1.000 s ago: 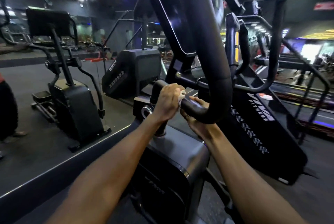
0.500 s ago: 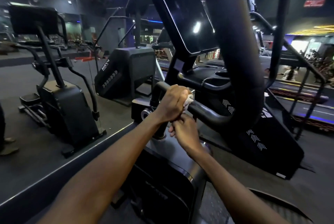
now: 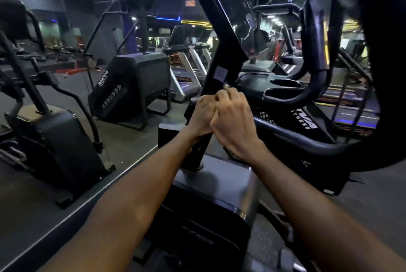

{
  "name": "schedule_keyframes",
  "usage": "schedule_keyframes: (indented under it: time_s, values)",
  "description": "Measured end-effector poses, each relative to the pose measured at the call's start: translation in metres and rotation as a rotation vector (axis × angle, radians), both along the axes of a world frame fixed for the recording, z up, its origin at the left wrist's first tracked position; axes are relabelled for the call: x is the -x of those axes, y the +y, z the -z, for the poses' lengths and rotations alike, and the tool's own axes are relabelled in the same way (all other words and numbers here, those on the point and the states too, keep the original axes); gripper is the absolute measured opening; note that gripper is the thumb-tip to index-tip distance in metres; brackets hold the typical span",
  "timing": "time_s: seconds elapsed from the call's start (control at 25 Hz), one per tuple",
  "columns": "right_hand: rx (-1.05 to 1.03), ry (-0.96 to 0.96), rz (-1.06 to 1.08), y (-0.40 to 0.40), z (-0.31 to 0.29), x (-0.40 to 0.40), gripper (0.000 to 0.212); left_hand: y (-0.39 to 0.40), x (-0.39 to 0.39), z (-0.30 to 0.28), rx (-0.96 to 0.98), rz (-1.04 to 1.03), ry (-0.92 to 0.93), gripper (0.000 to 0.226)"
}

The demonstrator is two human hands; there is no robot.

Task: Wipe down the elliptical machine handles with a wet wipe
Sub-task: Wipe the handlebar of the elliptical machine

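The elliptical's black handle runs from the centre post out to the right, then curves up at the far right. My left hand is curled round the handle's bend beside the post. My right hand lies pressed against it from the right, its fingers curled over my left fingers. The wet wipe is hidden under the two hands. A second curved handle and the tilted console stand behind them.
The elliptical's grey housing sits directly under my forearms. A stair climber and another black machine stand to the left across grey floor. Treadmills line the back.
My right hand came up from under the bar and now covers my left fingers. The white wipe that showed at my left fist is out of sight. The view has shifted closer and to the right.
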State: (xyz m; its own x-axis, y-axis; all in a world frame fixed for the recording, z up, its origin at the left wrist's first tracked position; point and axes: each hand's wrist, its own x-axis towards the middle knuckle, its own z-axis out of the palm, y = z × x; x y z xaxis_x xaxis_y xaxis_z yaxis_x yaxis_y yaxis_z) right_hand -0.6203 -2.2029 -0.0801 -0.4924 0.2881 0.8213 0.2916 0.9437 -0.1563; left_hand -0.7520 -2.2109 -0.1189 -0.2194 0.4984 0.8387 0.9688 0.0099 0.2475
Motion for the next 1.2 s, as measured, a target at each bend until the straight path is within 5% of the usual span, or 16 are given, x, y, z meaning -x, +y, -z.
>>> schedule_keyframes:
  time_s: [0.16, 0.32, 0.44, 0.56, 0.64, 0.8, 0.96, 1.2]
  values:
    - [0.052, -0.301, 0.297, 0.004, -0.006, 0.015, 0.034, 0.012, 0.02, 0.006, 0.042, 0.065, 0.165, 0.009]
    - [0.184, -0.383, 0.305, 0.003, -0.011, 0.028, 0.032, 0.013, 0.053, 0.015, 0.004, -0.022, 0.118, 0.004]
    - [0.199, -0.495, 0.309, 0.01, -0.019, 0.027, 0.03, 0.019, 0.047, 0.022, 0.062, 0.125, 0.241, 0.02]
    - [0.239, -0.548, 0.34, 0.015, -0.024, 0.035, 0.03, 0.024, 0.08, 0.021, 0.084, -0.009, 0.192, 0.028]
    - [0.232, -0.549, 0.366, 0.019, -0.021, 0.043, 0.03, 0.029, 0.097, 0.029, 0.099, -0.129, 0.107, 0.03]
    - [0.139, -0.55, 0.411, 0.023, -0.011, 0.058, 0.042, 0.033, 0.072, 0.036, -0.044, -0.032, -0.168, 0.047]
    - [0.102, -0.57, 0.448, 0.025, -0.007, 0.067, 0.036, 0.039, 0.102, 0.048, -0.124, -0.03, -0.704, 0.07]
    - [0.062, -0.553, 0.445, 0.025, -0.005, 0.068, 0.04, 0.032, 0.107, 0.071, 0.128, -0.181, -0.997, 0.05]
